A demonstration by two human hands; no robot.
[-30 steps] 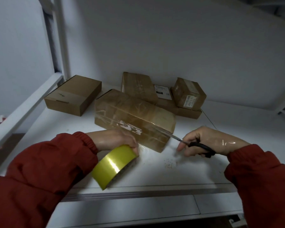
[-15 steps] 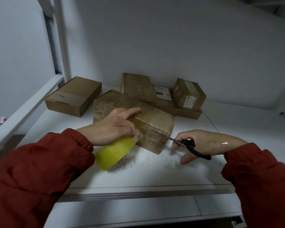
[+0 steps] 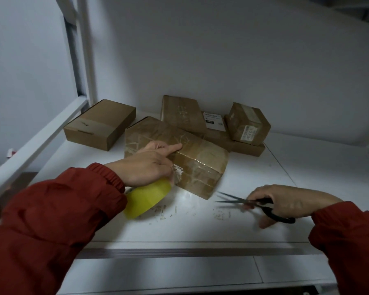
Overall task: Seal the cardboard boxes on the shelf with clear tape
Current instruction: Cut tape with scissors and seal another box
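Your left hand (image 3: 145, 169) lies against the near left face of the large taped box (image 3: 200, 158), which sits at an angle on the white shelf (image 3: 200, 228). The index finger is stretched out flat along the box's top edge, while the remaining fingers curl down over the yellowish tape roll (image 3: 147, 199). The roll hangs under your palm, just in front of the box's near left corner; the lower fingers are hidden, so the exact grip cannot be confirmed. A crumpled bit of clear tape shows on the box face beside your knuckles. Your right hand (image 3: 285, 201) is to the right of the box's near corner, fingers through the black handles of the scissors (image 3: 254, 204). The blades are parted and point left towards that corner without touching it. Behind the box to the left sits a plain brown carton (image 3: 100, 124). Directly behind it stand an upright taped parcel (image 3: 181, 112), a flat carton with a white label (image 3: 237, 143), and a small labelled parcel (image 3: 248, 124) resting on that carton.
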